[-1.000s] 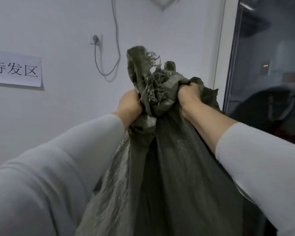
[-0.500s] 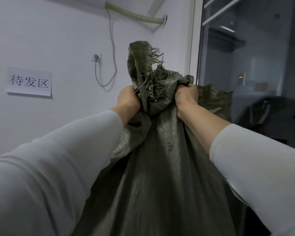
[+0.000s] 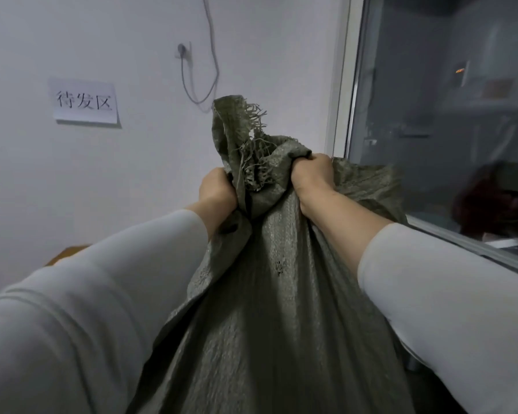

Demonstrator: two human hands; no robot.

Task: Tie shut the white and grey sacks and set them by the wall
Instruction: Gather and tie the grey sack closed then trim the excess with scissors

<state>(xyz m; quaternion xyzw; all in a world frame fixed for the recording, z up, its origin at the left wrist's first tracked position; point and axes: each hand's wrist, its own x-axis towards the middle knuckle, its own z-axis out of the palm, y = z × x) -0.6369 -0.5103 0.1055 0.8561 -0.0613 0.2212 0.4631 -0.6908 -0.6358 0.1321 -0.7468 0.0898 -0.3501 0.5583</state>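
Grey sack [image 3: 266,309], neck bunched in my fists.
Left hand [image 3: 217,189] and right hand [image 3: 311,174] clench it; I'd lift evenly toward the wall [image 3: 102,180].

Wall [image 3: 138,180] ahead, window frame [image 3: 343,85] right

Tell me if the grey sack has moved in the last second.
Yes, the grey sack looks lower: its top was about level with the wall socket, now by the bottom of the cable loop. Head camera also shifted, so partly apparent.
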